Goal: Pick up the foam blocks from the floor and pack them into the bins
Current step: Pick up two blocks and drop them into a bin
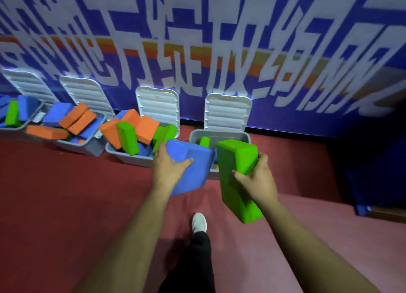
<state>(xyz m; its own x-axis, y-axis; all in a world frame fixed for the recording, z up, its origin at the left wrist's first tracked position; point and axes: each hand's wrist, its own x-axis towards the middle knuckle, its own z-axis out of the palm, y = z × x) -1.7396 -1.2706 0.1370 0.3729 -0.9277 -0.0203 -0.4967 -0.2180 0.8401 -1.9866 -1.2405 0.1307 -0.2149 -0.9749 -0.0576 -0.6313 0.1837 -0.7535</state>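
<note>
The left hand [169,166] grips a blue block [195,172], with the thumb hooked over its near face and the fingers curled round its left side. The right hand [258,183] grasps a tilted green block [236,158], thumb across the front face and fingers wrapped round the right edge. Both blocks are off the floor [77,194], just in front of the rightmost bin [219,134], whose lid [227,110] stands open against the banner [219,40]. The next bin [129,158] to the left is heaped with orange, green and blue blocks.
</note>
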